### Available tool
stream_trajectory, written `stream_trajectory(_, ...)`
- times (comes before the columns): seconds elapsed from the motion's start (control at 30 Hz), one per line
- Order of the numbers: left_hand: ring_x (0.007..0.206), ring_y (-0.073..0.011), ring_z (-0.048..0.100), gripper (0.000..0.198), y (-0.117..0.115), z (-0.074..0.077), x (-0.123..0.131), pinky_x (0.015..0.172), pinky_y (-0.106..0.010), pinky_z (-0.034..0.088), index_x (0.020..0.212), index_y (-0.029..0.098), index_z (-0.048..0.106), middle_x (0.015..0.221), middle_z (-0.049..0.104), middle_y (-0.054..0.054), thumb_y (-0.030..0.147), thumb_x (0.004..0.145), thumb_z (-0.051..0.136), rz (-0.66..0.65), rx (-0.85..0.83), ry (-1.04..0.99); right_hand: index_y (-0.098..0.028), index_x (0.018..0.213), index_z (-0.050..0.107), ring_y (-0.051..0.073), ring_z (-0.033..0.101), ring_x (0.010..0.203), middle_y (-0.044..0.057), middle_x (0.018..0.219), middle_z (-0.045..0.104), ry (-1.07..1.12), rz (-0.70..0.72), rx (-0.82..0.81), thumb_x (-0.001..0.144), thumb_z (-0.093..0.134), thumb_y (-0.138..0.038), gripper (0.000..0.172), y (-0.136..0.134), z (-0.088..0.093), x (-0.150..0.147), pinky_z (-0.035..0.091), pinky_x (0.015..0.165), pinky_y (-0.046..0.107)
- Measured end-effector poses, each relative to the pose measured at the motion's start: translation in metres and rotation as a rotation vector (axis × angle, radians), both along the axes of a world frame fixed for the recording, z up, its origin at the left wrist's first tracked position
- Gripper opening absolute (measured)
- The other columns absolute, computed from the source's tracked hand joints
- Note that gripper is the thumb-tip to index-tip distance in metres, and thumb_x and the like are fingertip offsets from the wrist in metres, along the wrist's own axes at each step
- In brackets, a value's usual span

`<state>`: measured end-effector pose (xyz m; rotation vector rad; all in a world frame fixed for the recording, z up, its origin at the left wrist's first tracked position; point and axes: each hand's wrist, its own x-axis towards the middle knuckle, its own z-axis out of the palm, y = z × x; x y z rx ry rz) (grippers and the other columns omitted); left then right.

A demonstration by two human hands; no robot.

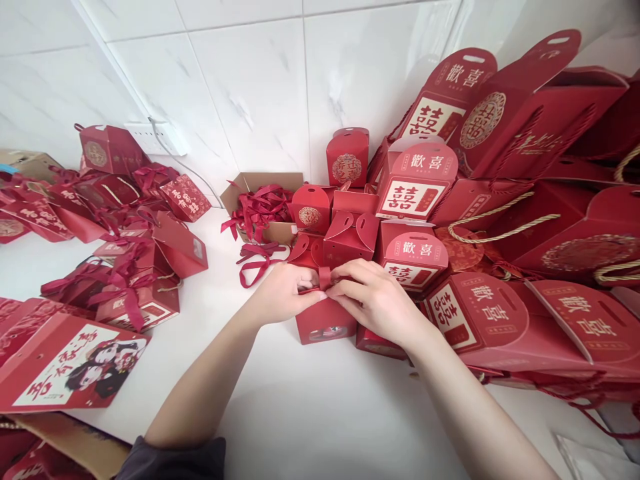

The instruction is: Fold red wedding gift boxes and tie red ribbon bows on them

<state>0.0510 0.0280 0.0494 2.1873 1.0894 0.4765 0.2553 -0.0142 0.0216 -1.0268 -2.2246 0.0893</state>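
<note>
A small red gift box [326, 327] stands on the white table in front of me, a picture partly showing on its near side. My left hand [286, 291] is closed at the left of its top, thumb along the upper edge. From the other side, my right hand [374, 299] bends its fingers closed over the top. A short red strip [325, 277] rises between the hands; whether it is ribbon or a card tab I cannot tell. The fingers hide most of the box's closure. Just behind stands another red box [351, 237] with curved top flaps.
An open cardboard box [270, 181] of dark red ribbons stands by the tiled wall, with loose ribbon [260, 261] before it. Large red boxes [475, 313] with rope handles are stacked at right. Ribboned boxes [135, 283] and a printed bag [75, 363] lie left. A power strip [155, 138] is at the wall.
</note>
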Motion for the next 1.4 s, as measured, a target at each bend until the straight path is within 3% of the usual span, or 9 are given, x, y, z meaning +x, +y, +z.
stream_trajectory(0.23, 0.056, -0.0122, 0.051, 0.019, 0.002, -0.001, 0.000, 0.053, -0.024, 0.038, 0.068, 0.015, 0.062, 0.056, 0.053, 0.002, 0.030, 0.080, 0.061, 0.021, -0.035, -0.021, -0.025, 0.103, 0.073, 0.020, 0.066, 0.098, 0.003, 0.111, 0.072, 0.023, -0.023, -0.197, 0.095, 0.057, -0.020, 0.019, -0.007, 0.006, 0.006, 0.049, 0.085, 0.036)
stream_trajectory(0.47, 0.058, -0.0131, 0.052, 0.021, 0.000, 0.004, -0.001, 0.056, -0.024, 0.040, 0.074, 0.013, 0.067, 0.056, 0.054, 0.001, 0.032, 0.081, 0.061, 0.025, -0.070, 0.000, -0.022, 0.097, 0.066, 0.016, 0.067, 0.087, 0.000, 0.097, 0.073, 0.329, -0.076, -0.404, 0.090, 0.061, -0.021, 0.009, -0.006, 0.008, -0.001, 0.050, 0.080, 0.029)
stream_trajectory(0.57, 0.059, -0.0130, 0.052, 0.022, -0.001, 0.004, -0.002, 0.056, -0.023, 0.040, 0.075, 0.013, 0.067, 0.056, 0.054, 0.001, 0.033, 0.081, 0.062, 0.022, -0.069, 0.018, -0.022, 0.091, 0.066, 0.016, 0.066, 0.084, -0.001, 0.094, 0.071, 0.330, -0.084, -0.458, 0.088, 0.063, -0.022, 0.004, -0.003, 0.005, -0.004, 0.049, 0.078, 0.029)
stream_trajectory(0.87, 0.061, -0.0140, 0.052, 0.022, 0.002, 0.003, -0.004, 0.054, -0.023, 0.036, 0.076, 0.013, 0.067, 0.060, 0.057, 0.000, 0.034, 0.082, 0.060, -0.027, -0.043, 0.032, -0.021, 0.088, 0.063, 0.018, 0.063, 0.080, 0.001, 0.091, 0.070, 0.241, -0.079, -0.438, 0.088, 0.059, -0.018, 0.005, -0.001, 0.001, -0.006, 0.046, 0.073, 0.030)
stream_trajectory(1.4, 0.067, -0.0154, 0.059, 0.020, 0.002, 0.005, -0.005, 0.059, -0.023, 0.041, 0.078, 0.016, 0.068, 0.069, 0.066, -0.001, 0.031, 0.085, 0.058, -0.079, 0.000, 0.070, -0.020, 0.091, 0.056, 0.018, 0.061, 0.078, 0.003, 0.091, 0.065, 0.115, -0.083, -0.364, 0.093, 0.052, -0.019, 0.005, -0.005, 0.002, -0.009, 0.045, 0.070, 0.029)
